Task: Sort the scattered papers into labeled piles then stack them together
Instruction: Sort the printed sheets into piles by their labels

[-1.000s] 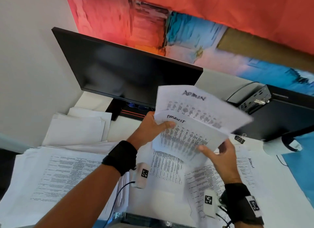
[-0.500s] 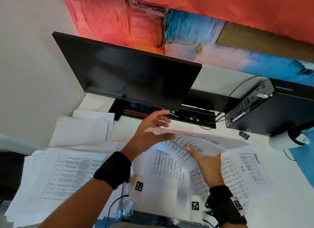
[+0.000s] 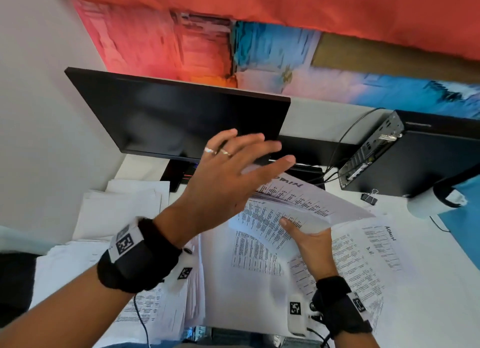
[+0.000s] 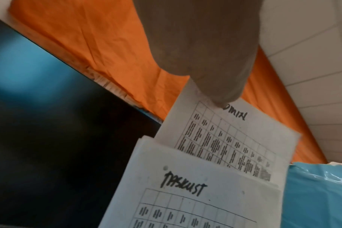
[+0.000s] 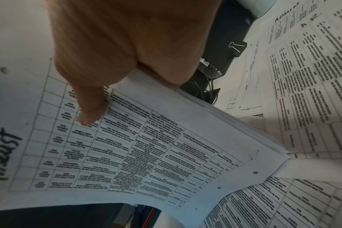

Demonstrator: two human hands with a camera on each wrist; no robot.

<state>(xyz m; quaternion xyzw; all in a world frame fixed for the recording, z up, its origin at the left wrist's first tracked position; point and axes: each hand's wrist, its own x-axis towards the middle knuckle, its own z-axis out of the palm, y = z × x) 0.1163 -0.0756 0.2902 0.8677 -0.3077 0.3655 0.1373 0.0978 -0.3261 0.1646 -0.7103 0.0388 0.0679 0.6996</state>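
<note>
- While the head view looks down over a desk covered in printed sheets, we see our right hand (image 3: 310, 240) at centre right of the frame gripping a thick bundle of papers (image 3: 298, 207), thumb on top and fingers beneath.
- Our left hand (image 3: 228, 181), at the centre of the frame, is spread with straight fingers; a fingertip (image 4: 223, 94) touches the top edge of the rear sheet in the left wrist view, and nothing is gripped.
- The bundle is raised off the desk and fanned into two parts: a front sheet marked in handwriting, seemingly "TASKLIST" (image 4: 184, 185), and a rear sheet whose heading seems to read "ADMIN" (image 4: 234, 114).
- More papers stay on the desk: a tall pile (image 3: 78, 275) at lower left, a smaller pile (image 3: 122, 207) above it, and loose sheets (image 3: 376, 257) at lower right, one also marked "ADMIN".
- A dark monitor (image 3: 181, 119) fills the upper middle of the frame, a small computer box (image 3: 371, 153) stands at upper right, and a binder clip (image 3: 368, 197) lies just below it.
- We judge the step to be sorting: reading the labels and parting the rear sheet from the held bundle.
- Next, we think the left hand needs to pinch that sheet free and carry it to its matching pile, while the right hand holds the rest firmly so nothing slides out.
</note>
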